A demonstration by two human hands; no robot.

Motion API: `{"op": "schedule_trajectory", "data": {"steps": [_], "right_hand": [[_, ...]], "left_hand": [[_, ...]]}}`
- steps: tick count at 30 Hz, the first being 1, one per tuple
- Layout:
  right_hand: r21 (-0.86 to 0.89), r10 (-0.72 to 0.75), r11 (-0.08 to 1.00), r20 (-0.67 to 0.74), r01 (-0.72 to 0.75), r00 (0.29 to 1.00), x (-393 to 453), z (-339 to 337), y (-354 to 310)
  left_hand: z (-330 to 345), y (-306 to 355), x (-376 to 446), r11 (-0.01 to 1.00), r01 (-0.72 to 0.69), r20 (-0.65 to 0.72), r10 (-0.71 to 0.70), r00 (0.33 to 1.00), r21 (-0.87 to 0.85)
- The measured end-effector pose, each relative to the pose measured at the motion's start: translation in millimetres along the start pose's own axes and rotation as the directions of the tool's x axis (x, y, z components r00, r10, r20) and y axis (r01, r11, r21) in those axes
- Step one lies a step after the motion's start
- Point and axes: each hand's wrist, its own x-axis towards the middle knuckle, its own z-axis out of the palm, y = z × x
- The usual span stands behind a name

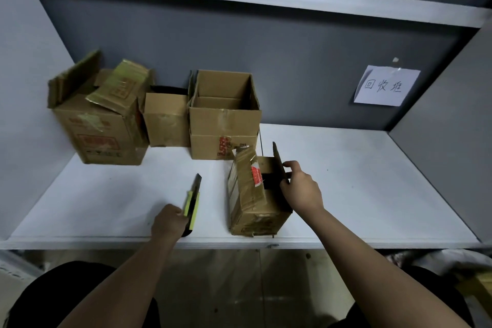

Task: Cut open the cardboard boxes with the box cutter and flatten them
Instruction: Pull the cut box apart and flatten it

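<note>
Holding the box cutter [192,204] blade out at lower centre, the left hand [167,221] has its fingers wrapped round it; the right hand [300,189] pinches a flap of the near box [253,194], whose top is open (none flattened). Three boxes [223,114] wait upper left on the counter [346,181].

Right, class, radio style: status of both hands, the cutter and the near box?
Left hand gripping box cutter, blade out. Right hand on near box, holding its flap. Three boxes behind, still standing. Nothing in the way.
</note>
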Motion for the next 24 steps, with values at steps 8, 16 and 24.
{"op": "schedule_trajectory", "data": {"steps": [8,16,24], "right_hand": [[0.177,-0.029,0.983,-0.076,0.042,0.997,0.8,-5.8,1.1],[0.387,0.077,0.921,-0.085,-0.039,0.993,1.1,-10.8,5.4],[0.095,-0.071,0.992,-0.162,0.087,0.984,-10.0,-25.2,6.8]], "left_hand": [[-2.0,0.7,-0.5,0.942,-0.048,0.015,0.046,0.999,0.331],[-4.6,72.5,-69.4,0.754,-0.605,-0.059,0.613,0.788,-0.254],[-5.5,112.2,-84.0,0.873,-0.469,-0.201,0.439,0.876,-0.135]]}}
